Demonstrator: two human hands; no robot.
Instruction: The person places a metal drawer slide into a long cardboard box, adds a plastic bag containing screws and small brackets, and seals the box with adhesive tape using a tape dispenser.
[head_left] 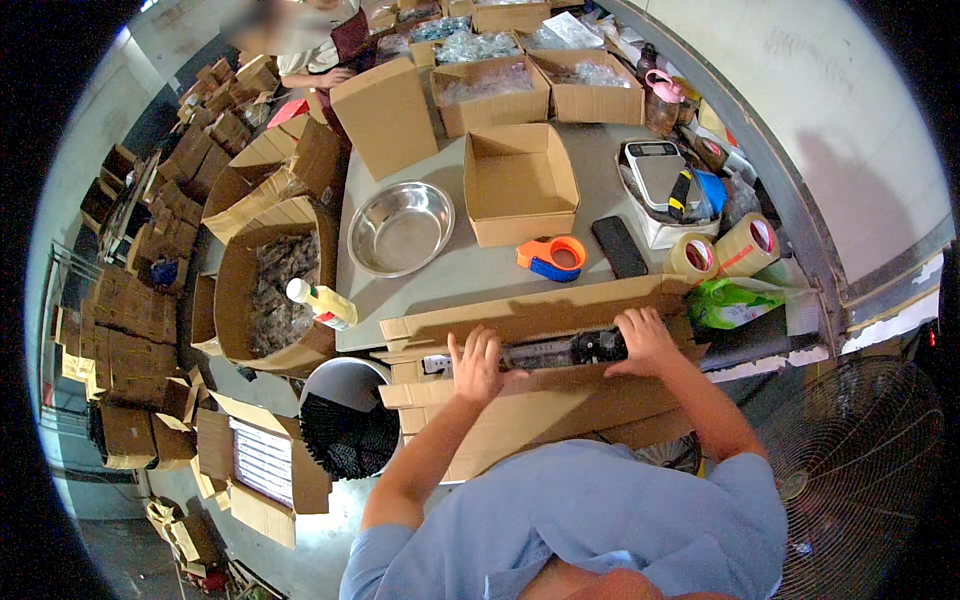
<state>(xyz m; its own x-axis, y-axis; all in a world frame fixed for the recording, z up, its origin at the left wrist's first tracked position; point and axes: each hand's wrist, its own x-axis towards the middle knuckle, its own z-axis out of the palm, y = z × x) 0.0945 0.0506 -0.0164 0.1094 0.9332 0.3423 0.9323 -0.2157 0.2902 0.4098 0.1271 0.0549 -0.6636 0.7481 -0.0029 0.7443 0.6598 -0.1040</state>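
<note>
A long cardboard box (540, 390) lies at the table's front edge, right before me, with its long flaps folded out. Inside it show a black item in clear wrap (545, 353) and more dark parts (600, 346); their kind is hard to make out. My left hand (478, 365) rests on the left part of the opening, fingers spread and thumb pointing right. Over the right part lies my right hand (645, 342), its fingers and thumb apart across the opening, touching the cardboard. Neither hand visibly holds anything.
Beyond the box are an orange-and-blue tape dispenser (552, 258), a black phone (619, 247), a metal bowl (401, 229) and an open carton (520, 185). Tape rolls (748, 246) and a scale (655, 172) stand right. A bottle (322, 304) and bin (350, 420) are left; another person (315, 60) is behind.
</note>
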